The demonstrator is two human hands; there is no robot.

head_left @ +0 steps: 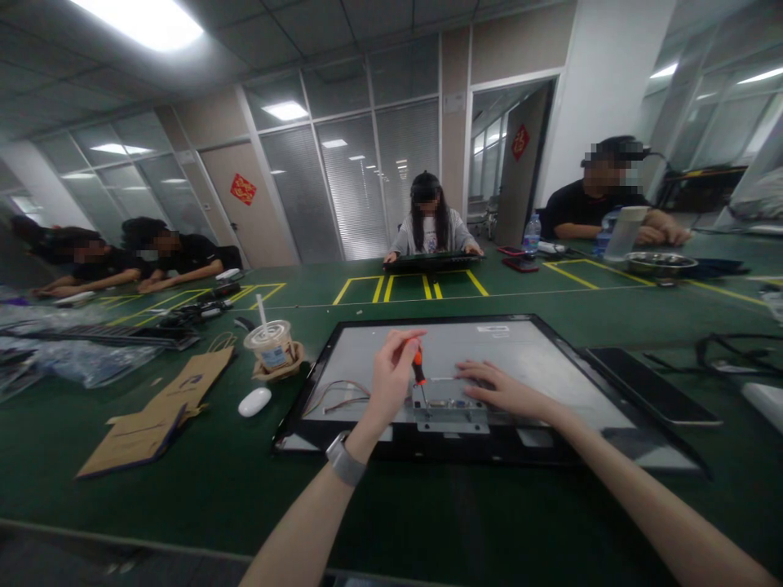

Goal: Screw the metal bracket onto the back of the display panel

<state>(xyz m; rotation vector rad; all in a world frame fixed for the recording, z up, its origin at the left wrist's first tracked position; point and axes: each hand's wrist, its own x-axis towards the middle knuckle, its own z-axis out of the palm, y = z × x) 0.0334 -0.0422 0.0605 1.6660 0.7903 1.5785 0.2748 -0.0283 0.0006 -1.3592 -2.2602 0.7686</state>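
An open-backed display panel [538,350] with a black frame lies flat on the green table before me. Near its close edge sits a metal bracket [453,420] with a row of ports. My left hand [395,367] is closed round the top of an orange and black screwdriver [419,371], whose shaft points down at the bracket's left part. My right hand [498,387] rests with fingers spread at the bracket's right side. Thin cables [342,395] lie on the panel left of the bracket. The screwdriver's tip is too small to make out.
Left of the panel are an iced drink cup [272,346], a white mouse [254,401] and a flattened paper bag [165,408]. A dark phone-like slab [652,383] lies to the right. Across the table [201,497], a person [428,216] holds another panel [433,261].
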